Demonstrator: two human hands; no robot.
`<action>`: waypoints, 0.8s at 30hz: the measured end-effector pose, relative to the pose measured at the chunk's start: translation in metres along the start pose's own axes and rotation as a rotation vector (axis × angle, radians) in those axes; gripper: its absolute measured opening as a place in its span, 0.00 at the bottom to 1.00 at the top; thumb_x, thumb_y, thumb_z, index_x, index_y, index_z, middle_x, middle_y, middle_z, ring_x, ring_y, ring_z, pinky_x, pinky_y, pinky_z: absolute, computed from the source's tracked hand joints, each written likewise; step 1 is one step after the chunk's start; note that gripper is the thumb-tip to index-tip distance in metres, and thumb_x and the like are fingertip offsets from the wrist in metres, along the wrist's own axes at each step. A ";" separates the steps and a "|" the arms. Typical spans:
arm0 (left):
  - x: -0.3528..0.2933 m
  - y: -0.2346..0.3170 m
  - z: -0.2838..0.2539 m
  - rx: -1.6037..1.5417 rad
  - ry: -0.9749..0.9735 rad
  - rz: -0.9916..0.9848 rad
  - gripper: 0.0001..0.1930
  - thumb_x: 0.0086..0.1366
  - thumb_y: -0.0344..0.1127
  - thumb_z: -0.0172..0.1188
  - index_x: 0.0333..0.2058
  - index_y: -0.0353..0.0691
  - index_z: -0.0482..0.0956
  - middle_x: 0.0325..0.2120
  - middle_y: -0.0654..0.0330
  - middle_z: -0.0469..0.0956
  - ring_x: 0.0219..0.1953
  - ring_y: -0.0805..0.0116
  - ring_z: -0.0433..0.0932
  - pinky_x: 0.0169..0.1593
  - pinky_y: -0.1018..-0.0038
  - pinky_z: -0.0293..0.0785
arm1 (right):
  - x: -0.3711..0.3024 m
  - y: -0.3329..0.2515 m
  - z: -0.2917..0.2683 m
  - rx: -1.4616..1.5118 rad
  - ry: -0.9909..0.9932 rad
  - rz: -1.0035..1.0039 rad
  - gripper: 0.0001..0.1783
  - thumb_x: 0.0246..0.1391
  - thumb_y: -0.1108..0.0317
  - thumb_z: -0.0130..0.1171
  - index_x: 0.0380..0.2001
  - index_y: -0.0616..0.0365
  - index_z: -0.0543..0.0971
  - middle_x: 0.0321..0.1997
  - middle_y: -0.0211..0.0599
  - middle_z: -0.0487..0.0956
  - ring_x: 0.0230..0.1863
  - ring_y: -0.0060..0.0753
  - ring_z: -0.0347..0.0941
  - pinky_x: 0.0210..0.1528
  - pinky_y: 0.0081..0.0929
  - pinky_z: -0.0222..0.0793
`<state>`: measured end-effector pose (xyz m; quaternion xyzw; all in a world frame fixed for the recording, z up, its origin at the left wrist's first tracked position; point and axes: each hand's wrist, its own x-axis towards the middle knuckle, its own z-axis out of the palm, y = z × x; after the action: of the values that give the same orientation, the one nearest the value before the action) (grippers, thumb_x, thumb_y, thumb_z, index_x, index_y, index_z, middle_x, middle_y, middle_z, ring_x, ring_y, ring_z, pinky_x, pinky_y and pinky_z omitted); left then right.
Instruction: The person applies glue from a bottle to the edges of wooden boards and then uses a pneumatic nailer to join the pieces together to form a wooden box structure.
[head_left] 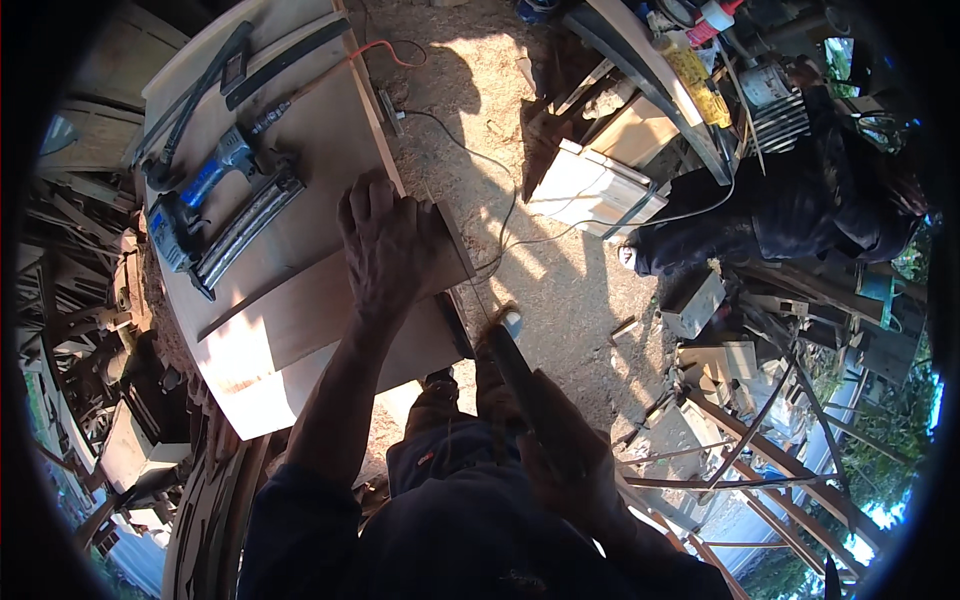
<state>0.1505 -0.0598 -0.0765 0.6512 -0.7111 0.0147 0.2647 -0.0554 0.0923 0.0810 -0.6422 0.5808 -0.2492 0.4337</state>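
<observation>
My left hand (380,240) is closed over the end of a pale wooden board (300,300), which lies across a larger wooden panel (330,135). Its fingers curl next to the narrow end piece (455,240). Lower right, my right hand (575,430) is wrapped round a long, dark, straight tool (518,375); shadow hides its kind. The tool points up toward the panel's near corner, apart from the board. On the panel, left of my left hand, lies a blue and silver nail gun (205,195) with its long magazine and a hose fitting (270,118).
A dark bar (205,95) and a flat black strip (290,62) lie at the panel's far end. An orange hose (385,45) and dark cable (455,140) trail over the dusty floor. Another person's dark-clothed leg (720,225) is at right, among wood offcuts (595,185).
</observation>
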 end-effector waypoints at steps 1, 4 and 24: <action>0.001 0.000 0.002 -0.001 0.017 0.025 0.12 0.63 0.39 0.64 0.28 0.35 0.80 0.44 0.49 0.70 0.55 0.49 0.69 0.61 0.51 0.63 | 0.021 0.013 0.009 0.077 -0.007 0.023 0.32 0.56 0.76 0.61 0.65 0.64 0.70 0.62 0.61 0.75 0.59 0.56 0.79 0.54 0.38 0.80; 0.002 0.000 -0.001 0.057 -0.139 0.005 0.12 0.64 0.39 0.62 0.28 0.35 0.81 0.44 0.50 0.70 0.55 0.50 0.69 0.60 0.52 0.63 | 0.070 0.026 0.026 0.081 -0.066 0.113 0.32 0.56 0.78 0.61 0.65 0.66 0.69 0.60 0.57 0.78 0.58 0.52 0.80 0.54 0.36 0.79; -0.007 -0.006 0.008 0.169 -0.055 0.078 0.11 0.66 0.39 0.58 0.34 0.36 0.79 0.44 0.52 0.69 0.53 0.52 0.69 0.58 0.53 0.64 | -0.014 0.026 -0.003 0.125 0.104 -0.022 0.33 0.54 0.77 0.58 0.65 0.64 0.69 0.61 0.60 0.73 0.40 0.52 0.83 0.36 0.41 0.83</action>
<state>0.1530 -0.0567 -0.0880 0.6433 -0.7391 0.0671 0.1881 -0.0741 0.1063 0.0631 -0.6065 0.5788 -0.3228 0.4393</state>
